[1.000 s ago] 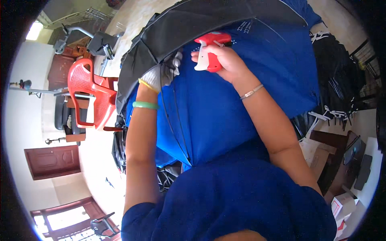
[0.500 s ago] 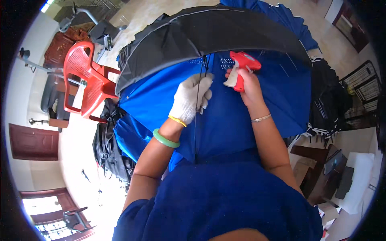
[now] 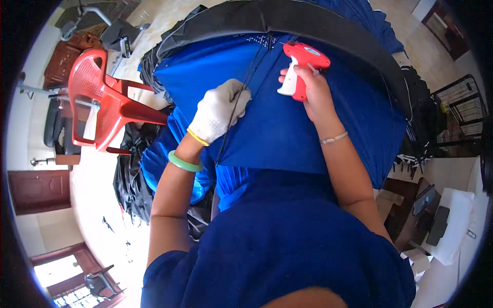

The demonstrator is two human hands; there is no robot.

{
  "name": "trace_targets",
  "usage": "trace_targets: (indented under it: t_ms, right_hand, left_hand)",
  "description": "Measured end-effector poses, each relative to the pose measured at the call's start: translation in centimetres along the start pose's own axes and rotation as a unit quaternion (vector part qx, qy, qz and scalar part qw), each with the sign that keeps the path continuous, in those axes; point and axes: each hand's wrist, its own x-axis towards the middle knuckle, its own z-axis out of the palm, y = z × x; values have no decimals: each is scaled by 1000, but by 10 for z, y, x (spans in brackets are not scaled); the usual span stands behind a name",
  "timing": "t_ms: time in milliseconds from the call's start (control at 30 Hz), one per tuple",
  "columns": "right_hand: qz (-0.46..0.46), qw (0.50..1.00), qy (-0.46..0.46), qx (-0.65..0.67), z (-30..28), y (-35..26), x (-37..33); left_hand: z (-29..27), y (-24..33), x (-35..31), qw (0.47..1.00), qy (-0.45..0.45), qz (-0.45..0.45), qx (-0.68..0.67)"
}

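An open umbrella (image 3: 282,138), blue on its inner side and black along its far edge, spreads in front of me. My left hand (image 3: 220,109), in a white knit glove, is closed around a thin dark umbrella rib (image 3: 230,123) that slants across the blue cloth. Its fingertips are partly hidden. In my bare right hand (image 3: 314,91) is a red and white tagging gun (image 3: 309,55), gripped by its handle over the right part of the canopy. The gun's nose points left, near the small white marks (image 3: 259,40) on the cloth.
A red plastic chair (image 3: 105,102) stands at the left beside dark folded fabric (image 3: 134,177). More navy cloth (image 3: 370,23) lies beyond the umbrella. Piled black umbrellas (image 3: 413,123) and a metal rack (image 3: 462,102) are on the right.
My left hand has moved left with the rib, which now slants more. The umbrella has turned and its black far edge sits farther away. The tagging gun has shifted slightly up and left.
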Motion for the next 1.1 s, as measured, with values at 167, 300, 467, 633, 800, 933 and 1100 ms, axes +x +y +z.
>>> trace_targets:
  t_ms: [167, 300, 467, 633, 800, 933, 1100]
  right_hand:
    - [89, 996, 6, 24, 7, 1, -33]
    - [119, 993, -6, 14, 7, 16, -55]
    - [70, 997, -8, -31, 12, 43, -59]
    - [44, 998, -7, -47, 13, 67, -63]
    - [72, 994, -47, -68, 8, 88, -67]
    - [82, 991, -71, -75, 8, 98, -70]
    - [57, 992, -66, -88, 9, 102, -67]
  left_hand:
    - [7, -39, 15, 914, 150, 215, 311]
    - [18, -47, 10, 920, 174, 181, 302]
    - [38, -60, -1, 894, 222, 198, 335]
    - [53, -66, -17, 886, 219, 142, 384]
    - [56, -66, -18, 883, 206, 68, 417]
    - [56, -71, -15, 879, 220, 68, 416]
    - [59, -73, -13, 876, 213, 49, 429]
